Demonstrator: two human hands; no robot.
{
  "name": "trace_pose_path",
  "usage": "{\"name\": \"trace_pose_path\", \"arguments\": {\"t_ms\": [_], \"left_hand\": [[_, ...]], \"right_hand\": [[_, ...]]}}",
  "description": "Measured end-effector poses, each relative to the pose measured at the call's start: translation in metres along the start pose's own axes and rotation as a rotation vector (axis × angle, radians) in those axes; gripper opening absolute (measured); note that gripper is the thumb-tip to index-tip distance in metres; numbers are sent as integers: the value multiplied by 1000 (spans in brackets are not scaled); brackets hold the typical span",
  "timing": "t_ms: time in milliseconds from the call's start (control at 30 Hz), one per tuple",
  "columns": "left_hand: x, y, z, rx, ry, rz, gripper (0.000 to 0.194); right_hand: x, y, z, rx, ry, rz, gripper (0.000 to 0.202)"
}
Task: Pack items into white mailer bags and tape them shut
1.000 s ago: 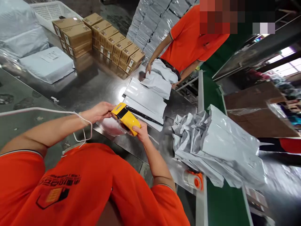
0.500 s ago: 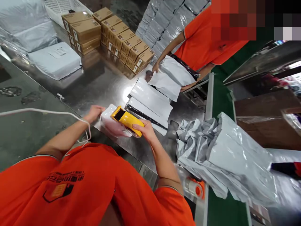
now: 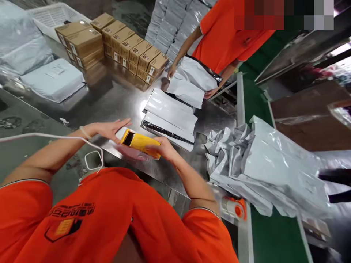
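Note:
My right hand (image 3: pixel 163 149) is wrapped round one end of a yellow handheld device (image 3: pixel 141 143) with a dark window at its far end. Below the device lies a pinkish packet (image 3: pixel 131 152) in clear plastic, partly hidden, at the metal table's near edge. My left hand (image 3: pixel 116 128) spreads its fingers at the packet's white end, close to the dark window; whether it touches the device I cannot tell. Just beyond, flat white mailing bags (image 3: pixel 170 113) with a black strip lie on the metal table (image 3: pixel 109 98).
Across the table a co-worker in an orange shirt (image 3: pixel 211 47) handles a white bag (image 3: pixel 189 89). Brown cartons (image 3: pixel 131 47) and wrapped parcels (image 3: pixel 56 78) stand on the left. Crumpled grey bags (image 3: pixel 274 164) lie over the green conveyor (image 3: pixel 276 233), near an orange tape dispenser (image 3: pixel 237 209).
My left hand has moved from the packet's edge to over its end, its fingers now spread. The yellow device has shifted slightly left and down in view. The camera view has shifted a little.

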State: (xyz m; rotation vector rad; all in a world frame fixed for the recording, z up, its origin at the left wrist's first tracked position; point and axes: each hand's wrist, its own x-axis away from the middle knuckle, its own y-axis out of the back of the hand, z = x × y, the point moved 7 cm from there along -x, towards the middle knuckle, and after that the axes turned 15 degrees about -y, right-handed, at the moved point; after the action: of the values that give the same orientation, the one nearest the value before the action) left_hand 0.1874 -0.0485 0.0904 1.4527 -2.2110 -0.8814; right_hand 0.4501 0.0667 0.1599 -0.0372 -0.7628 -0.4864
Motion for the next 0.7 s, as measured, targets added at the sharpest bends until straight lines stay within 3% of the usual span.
{"name": "trace_pose_path", "arguments": {"t_ms": [67,167,300,400,467,600,633,700], "left_hand": [[-3,-6,-10,-118,18,91,169],[-3,-12,-22,-253,71,126,180],[-8,-13,-30,-303,209,139,156],[-13,-10,-33,-369,263,145,125],[-15,-10,-32,-389,253,183,110],[-16,-7,-23,-336,239,147,100],[-17,-7,-21,-303,224,126,99],[-19,-6,-19,-244,194,81,97]], "right_hand": [[0,1,-7,-8,-2,14,54],[-5,-3,-7,-26,23,36,55],[-16,-13,7,-46,55,95,59],[-9,2,0,-25,66,128,54],[7,31,-30,5,31,112,51],[37,98,-132,-71,-104,-43,51],[38,105,-156,-133,-132,-71,51],[26,98,-189,-185,-150,-75,52]]}}
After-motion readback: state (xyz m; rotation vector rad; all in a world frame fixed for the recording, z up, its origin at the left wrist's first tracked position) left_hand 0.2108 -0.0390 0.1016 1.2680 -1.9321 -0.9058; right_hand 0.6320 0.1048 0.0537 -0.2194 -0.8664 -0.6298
